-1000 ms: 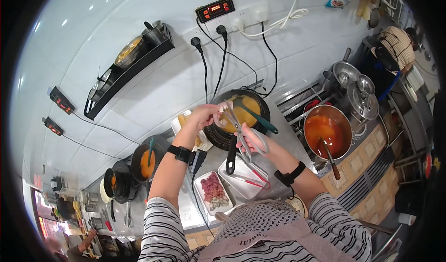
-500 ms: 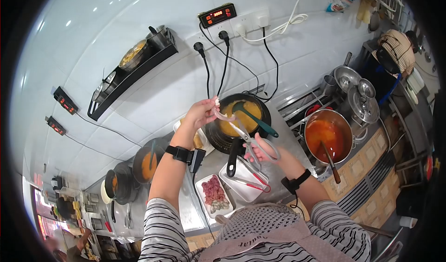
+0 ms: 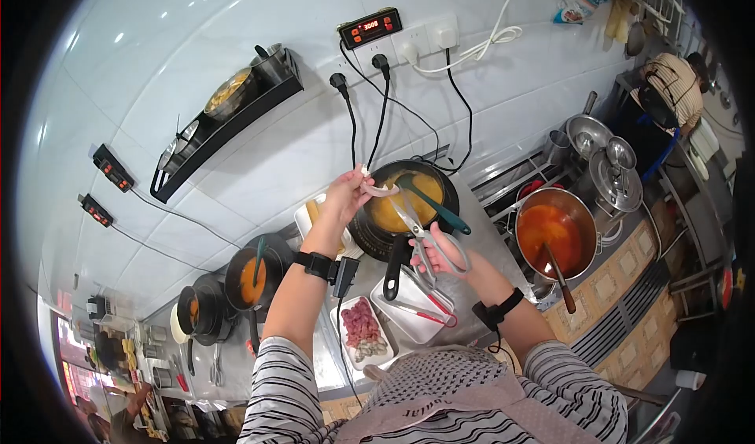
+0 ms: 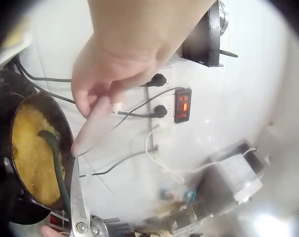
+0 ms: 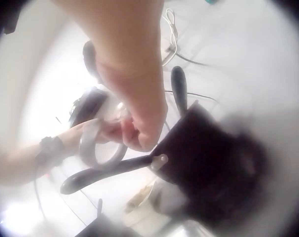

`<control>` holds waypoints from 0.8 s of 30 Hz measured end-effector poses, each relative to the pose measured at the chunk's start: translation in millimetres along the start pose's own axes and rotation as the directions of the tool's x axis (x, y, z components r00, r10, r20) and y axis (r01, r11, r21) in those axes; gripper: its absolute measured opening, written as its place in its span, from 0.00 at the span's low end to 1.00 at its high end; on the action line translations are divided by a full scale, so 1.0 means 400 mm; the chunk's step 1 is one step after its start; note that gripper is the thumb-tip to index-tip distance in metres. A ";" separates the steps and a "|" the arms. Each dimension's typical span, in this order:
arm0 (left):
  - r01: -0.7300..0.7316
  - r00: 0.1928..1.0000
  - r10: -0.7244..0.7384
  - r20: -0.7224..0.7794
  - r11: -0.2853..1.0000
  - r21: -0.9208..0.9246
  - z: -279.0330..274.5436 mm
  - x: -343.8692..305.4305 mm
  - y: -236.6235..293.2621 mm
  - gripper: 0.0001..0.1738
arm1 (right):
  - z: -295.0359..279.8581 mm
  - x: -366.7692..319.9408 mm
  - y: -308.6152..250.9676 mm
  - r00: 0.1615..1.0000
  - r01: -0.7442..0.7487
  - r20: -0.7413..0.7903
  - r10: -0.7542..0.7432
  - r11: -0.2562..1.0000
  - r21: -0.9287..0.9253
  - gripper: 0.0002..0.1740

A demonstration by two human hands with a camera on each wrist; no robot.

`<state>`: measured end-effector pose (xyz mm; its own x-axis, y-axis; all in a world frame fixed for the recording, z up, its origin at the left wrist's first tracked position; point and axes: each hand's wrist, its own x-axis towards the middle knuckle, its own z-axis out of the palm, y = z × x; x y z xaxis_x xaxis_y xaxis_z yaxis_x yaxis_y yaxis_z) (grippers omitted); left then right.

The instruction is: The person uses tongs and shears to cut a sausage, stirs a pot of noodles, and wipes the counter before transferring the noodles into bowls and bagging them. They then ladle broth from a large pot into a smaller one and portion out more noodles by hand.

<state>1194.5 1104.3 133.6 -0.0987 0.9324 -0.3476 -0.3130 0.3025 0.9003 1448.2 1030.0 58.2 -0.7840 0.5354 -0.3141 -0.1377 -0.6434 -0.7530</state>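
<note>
In the head view, my left hand pinches a pale pink, soft-looking strip of raw food at one end, with a small white bit at the fingertips. The strip curves to the right above the frying pan, which holds yellow sauce and a dark green spatula. My right hand grips a pair of metal scissors with large grey loop handles. The blades point up and left, their tips right at the strip's free end. In the left wrist view, the strip hangs toward the scissor blades.
A white tray of red meat pieces and greyish pieces lies in front, beside another white tray with a red-handled tool. At right stands a large pot of orange-red soup. Another pan of orange sauce is at left.
The scissors have moved from beside the left fingers down and right to the strip's free end. The left hand has shifted slightly left and up, the strip now stretching rightward.
</note>
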 end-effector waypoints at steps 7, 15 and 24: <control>0.006 0.998 -0.009 0.066 0.999 0.047 -0.043 0.037 -0.053 0.05 | 0.035 -0.008 -0.037 0.960 0.178 -0.176 -0.217 0.961 -0.212 0.45; 0.017 1.000 -0.017 0.009 1.000 -0.008 -0.011 -0.011 -0.050 0.04 | 0.026 0.018 0.006 0.988 0.039 -0.147 -0.054 0.994 -0.106 0.42; -0.070 0.997 0.070 -0.016 0.997 0.011 -0.012 -0.009 -0.091 0.10 | 0.024 0.005 -0.027 0.971 0.069 -0.211 -0.115 0.974 -0.216 0.42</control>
<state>1201.6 1088.8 100.8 -0.1354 0.9481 -0.2878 -0.2946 0.2388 0.9253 1442.5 1032.8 71.1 -0.6175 0.7092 -0.3402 -0.0571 -0.4717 -0.8799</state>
